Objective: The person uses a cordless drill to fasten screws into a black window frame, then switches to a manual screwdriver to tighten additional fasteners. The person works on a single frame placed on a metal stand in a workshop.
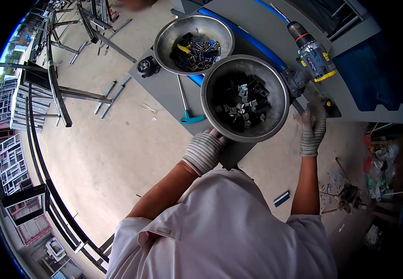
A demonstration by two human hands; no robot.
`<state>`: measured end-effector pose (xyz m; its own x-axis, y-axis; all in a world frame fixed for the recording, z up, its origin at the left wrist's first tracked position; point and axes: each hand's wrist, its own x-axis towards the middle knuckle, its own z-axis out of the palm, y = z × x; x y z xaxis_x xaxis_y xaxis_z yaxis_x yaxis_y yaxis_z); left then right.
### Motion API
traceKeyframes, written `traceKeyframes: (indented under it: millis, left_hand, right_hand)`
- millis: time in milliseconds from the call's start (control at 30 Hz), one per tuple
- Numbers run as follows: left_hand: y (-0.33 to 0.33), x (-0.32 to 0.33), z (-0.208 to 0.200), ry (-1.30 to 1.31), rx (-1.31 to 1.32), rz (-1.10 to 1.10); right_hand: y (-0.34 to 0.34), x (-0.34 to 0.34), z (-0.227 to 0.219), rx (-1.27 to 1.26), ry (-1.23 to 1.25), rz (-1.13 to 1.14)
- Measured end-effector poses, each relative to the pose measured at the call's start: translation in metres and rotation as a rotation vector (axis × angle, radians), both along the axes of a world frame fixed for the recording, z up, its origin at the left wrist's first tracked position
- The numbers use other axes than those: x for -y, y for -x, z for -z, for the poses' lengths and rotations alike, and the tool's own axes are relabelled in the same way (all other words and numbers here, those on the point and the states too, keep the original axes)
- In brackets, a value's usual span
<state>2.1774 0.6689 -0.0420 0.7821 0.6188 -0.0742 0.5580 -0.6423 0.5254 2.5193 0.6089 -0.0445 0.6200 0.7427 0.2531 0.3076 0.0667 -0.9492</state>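
Head view: left hand (203, 150) touches the rim of the near bowl (277, 109); blurred right hand (313, 135) sits beside it, neither grip tellable. Pressing that rim could tip out its small parts (243, 100). Beyond stands a screw bowl (164, 49).

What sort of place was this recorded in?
Probably a metalworking workshop: there's a power drill, a bowl of small parts, and metal framework to the left.

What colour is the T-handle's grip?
Teal: the T-handle's grip shows best in the head view.
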Motion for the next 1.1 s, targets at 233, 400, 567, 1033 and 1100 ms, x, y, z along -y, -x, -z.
traceKeyframes:
  millis: [233,400,567,1033,1100]
  left_hand:
    - [0.023,0.006,-0.014,-0.065,0.106,0.102]
    - [0.034,0.018,-0.031,-0.222,0.349,-0.004]
    - [0.049,0.029,-0.045,-0.222,0.411,-0.140]
    - [0.027,0.021,-0.119,-0.009,0.600,-0.215]
    - [0.017,0.020,-0.124,0.114,0.584,-0.220]
  right_hand:
    - [0.052,0.023,-0.019,0.193,-0.056,0.072]
    - [0.102,0.025,-0.057,0.506,-0.099,-0.086]
    - [0.130,0.024,-0.071,0.519,-0.184,-0.378]
    - [0.186,0.012,-0.093,0.131,-0.148,-0.765]
    - [0.185,0.015,-0.097,-0.019,-0.117,-0.760]
